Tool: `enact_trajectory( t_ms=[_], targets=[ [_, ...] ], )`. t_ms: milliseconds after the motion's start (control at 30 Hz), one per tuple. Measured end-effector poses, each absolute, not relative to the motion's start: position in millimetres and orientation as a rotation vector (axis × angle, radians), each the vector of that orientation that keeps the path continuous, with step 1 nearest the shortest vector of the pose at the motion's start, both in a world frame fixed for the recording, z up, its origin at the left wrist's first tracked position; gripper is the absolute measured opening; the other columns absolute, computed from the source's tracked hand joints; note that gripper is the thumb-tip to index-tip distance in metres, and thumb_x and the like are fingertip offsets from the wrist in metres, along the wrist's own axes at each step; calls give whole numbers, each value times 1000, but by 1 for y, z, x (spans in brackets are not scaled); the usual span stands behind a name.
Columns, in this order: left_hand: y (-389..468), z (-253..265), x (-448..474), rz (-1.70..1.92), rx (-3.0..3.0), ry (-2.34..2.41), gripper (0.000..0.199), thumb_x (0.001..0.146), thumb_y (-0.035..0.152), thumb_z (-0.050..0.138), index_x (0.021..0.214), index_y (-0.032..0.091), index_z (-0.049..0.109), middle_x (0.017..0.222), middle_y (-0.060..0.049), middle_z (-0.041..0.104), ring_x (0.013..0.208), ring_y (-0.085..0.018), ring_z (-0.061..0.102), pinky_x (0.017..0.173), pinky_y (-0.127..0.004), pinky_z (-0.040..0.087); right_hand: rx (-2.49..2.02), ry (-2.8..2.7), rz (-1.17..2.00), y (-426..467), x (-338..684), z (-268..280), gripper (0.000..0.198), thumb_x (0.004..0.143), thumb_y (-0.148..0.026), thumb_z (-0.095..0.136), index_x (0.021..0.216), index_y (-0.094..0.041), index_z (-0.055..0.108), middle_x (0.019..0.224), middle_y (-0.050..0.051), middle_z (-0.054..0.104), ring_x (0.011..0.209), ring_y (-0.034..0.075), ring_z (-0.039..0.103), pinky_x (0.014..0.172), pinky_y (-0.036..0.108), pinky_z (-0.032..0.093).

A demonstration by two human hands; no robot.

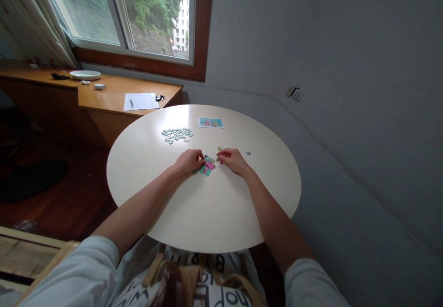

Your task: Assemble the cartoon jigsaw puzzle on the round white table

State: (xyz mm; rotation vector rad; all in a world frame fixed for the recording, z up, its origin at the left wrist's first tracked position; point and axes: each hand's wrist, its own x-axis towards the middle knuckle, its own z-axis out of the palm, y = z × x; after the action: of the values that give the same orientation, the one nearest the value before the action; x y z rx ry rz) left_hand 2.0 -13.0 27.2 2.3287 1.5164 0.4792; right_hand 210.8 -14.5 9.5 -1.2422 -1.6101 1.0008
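On rounded white tabletop (204,210): irregular pink-and-teal jigsaw section (208,166), with left hand (189,161) at its left side, grip narrow, hold impossible to tell. Just right of section: right hand (233,160), grip nearly closed at small multicoloured jigsaw piece (218,159), hold unclear. Beyond section, leftward: loose teal pieces (177,134).

- Left hand (188,161) at a partly joined jigsaw puzzle (208,166)
- Right hand (233,160) just beside its right edge
- Loose jigsaw pieces (177,134) beyond the left hand
- Printed picture (211,122) toward the white table's (207,215) far edge
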Motion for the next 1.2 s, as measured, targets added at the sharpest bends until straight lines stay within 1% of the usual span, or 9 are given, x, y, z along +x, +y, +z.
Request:
enact_trajectory(
  t_ms=[200,400,667,933,1200],
  targets=[
    [-14,29,2,465,2319,1521,20,79,36,59,87,20,69,78,-2,68,67,-17,59,58,-26,38,-1254,-1570,1078,-19,207,15,14,64,-27,70,72,-16,68,62,0,66,56,12,59,59,27,49],
    [-14,29,2,466,2306,1524,20,79,35,60,88,19,68,78,-1,68,68,-16,59,57,-25,37,-1264,-1656,1071,-22,206,18,13,65,-24,68,74,-15,71,62,1,67,60,13,60,59,25,47],
    [-14,29,3,461,2306,1532,19,79,35,60,88,19,68,78,-1,67,69,-16,58,58,-24,36,-1257,-1720,1054,-22,207,17,15,66,-25,68,75,-15,74,68,2,70,69,15,62,65,26,46],
    [-14,28,3,462,2305,1533,20,80,35,60,88,19,68,79,-1,68,69,-16,59,57,-24,36,-1290,-1814,973,-23,207,19,19,67,-29,68,78,-15,75,68,2,69,65,14,58,62,25,43],
    [-14,28,2,466,2295,1523,20,80,35,60,89,20,68,78,-1,67,68,-16,58,58,-25,37,-1341,-1869,863,-26,205,24,17,68,-28,68,77,-15,75,68,2,68,64,12,54,61,25,39]
  ],
)
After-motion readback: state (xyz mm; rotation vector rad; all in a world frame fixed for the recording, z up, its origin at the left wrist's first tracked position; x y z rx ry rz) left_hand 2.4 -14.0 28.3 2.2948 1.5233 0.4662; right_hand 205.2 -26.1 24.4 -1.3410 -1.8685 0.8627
